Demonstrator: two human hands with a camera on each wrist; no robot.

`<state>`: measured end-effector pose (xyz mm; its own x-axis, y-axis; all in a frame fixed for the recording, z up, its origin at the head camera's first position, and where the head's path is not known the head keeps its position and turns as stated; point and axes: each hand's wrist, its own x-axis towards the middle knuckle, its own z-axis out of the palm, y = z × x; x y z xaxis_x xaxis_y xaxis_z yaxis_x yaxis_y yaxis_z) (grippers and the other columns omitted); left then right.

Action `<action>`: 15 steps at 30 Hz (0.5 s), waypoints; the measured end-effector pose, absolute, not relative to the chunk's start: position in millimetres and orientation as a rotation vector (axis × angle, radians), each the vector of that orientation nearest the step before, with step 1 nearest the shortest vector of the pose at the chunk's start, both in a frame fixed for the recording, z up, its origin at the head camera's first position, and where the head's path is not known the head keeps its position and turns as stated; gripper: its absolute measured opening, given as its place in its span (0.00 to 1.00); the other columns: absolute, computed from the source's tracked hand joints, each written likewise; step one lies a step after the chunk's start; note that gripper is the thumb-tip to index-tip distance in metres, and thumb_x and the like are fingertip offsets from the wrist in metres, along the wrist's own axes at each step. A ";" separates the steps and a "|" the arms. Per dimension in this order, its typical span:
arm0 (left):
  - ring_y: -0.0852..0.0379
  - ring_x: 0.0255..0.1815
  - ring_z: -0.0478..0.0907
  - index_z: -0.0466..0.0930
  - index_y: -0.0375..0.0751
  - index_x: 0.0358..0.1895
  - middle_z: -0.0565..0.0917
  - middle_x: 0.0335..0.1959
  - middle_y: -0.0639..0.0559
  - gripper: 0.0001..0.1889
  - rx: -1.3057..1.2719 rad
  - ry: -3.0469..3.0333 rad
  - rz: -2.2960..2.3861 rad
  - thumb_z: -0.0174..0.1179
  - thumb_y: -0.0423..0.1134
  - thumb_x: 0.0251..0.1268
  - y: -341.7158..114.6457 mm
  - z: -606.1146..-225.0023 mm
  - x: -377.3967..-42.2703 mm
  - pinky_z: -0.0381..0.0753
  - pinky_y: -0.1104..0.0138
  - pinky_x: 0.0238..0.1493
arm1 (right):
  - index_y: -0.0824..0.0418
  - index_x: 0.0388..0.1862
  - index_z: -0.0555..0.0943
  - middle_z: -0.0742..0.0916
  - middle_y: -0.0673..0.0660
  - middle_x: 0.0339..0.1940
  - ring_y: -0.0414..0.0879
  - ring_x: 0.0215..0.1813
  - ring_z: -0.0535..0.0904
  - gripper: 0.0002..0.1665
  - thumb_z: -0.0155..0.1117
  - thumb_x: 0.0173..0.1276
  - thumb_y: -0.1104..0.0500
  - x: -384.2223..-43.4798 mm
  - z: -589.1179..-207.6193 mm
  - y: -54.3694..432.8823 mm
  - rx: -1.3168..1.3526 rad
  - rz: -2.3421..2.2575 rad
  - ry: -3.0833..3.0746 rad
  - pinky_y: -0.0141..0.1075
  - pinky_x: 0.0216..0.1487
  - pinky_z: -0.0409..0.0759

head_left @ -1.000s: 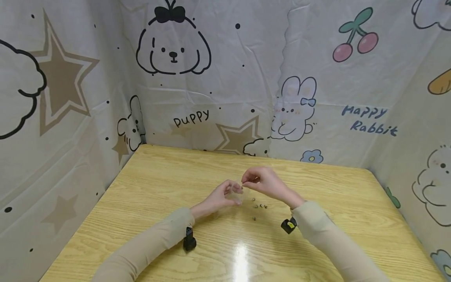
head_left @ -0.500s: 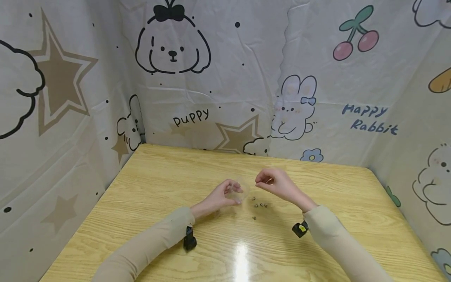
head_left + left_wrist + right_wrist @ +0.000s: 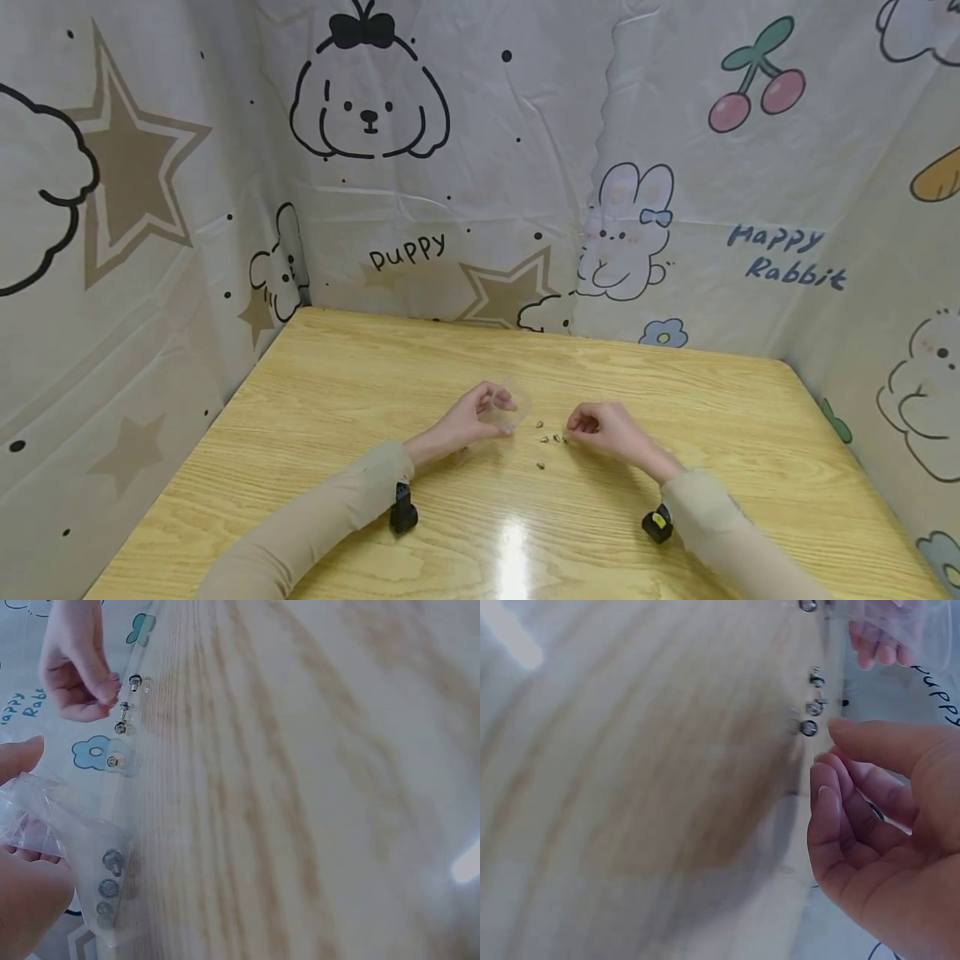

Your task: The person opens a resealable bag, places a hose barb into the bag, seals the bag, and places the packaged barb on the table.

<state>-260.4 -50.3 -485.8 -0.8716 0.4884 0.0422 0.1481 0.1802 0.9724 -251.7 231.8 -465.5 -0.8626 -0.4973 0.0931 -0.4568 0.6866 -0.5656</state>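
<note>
Left grip [image 3: 469, 421] pinches bag [image 3: 81, 834]; bolts [image 3: 112, 862] inside show only in left wrist view; right grip [image 3: 613, 432] slightly spread.

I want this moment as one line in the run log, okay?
left hand: holds clear bag, bolts inside | right hand: fingers bent, beside loose bolts | loose bolts: on table
</note>
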 end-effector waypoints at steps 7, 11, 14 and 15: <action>0.40 0.74 0.66 0.71 0.39 0.58 0.81 0.58 0.43 0.24 0.595 2.177 1.736 0.69 0.33 0.60 -51.0 -484.3 -258.5 0.52 0.43 0.80 | 0.63 0.33 0.83 0.88 0.53 0.31 0.32 0.31 0.77 0.04 0.71 0.62 0.64 -245.3 -472.7 229.5 -0.765 -0.932 2.804 0.25 0.33 0.80; 0.42 0.71 0.69 0.70 0.37 0.58 0.81 0.58 0.41 0.24 0.611 2.163 1.740 0.68 0.33 0.60 -50.7 -485.3 -259.9 0.55 0.47 0.80 | 0.61 0.32 0.83 0.87 0.52 0.30 0.32 0.31 0.77 0.04 0.71 0.62 0.63 -244.5 -473.2 226.5 -0.764 -0.920 2.823 0.25 0.33 0.80; 0.43 0.69 0.71 0.70 0.36 0.58 0.81 0.58 0.40 0.24 0.634 2.159 1.741 0.68 0.32 0.61 -50.4 -486.2 -261.3 0.57 0.49 0.80 | 0.60 0.32 0.83 0.87 0.51 0.29 0.31 0.31 0.77 0.03 0.70 0.63 0.62 -244.9 -473.5 225.3 -0.767 -0.901 2.842 0.25 0.33 0.80; 0.43 0.69 0.71 0.70 0.36 0.58 0.81 0.58 0.40 0.24 0.636 2.157 1.741 0.68 0.32 0.61 -50.3 -486.4 -261.7 0.58 0.50 0.80 | 0.60 0.32 0.83 0.87 0.51 0.29 0.31 0.31 0.77 0.03 0.70 0.63 0.63 -245.1 -473.8 225.1 -0.762 -0.896 2.845 0.25 0.33 0.80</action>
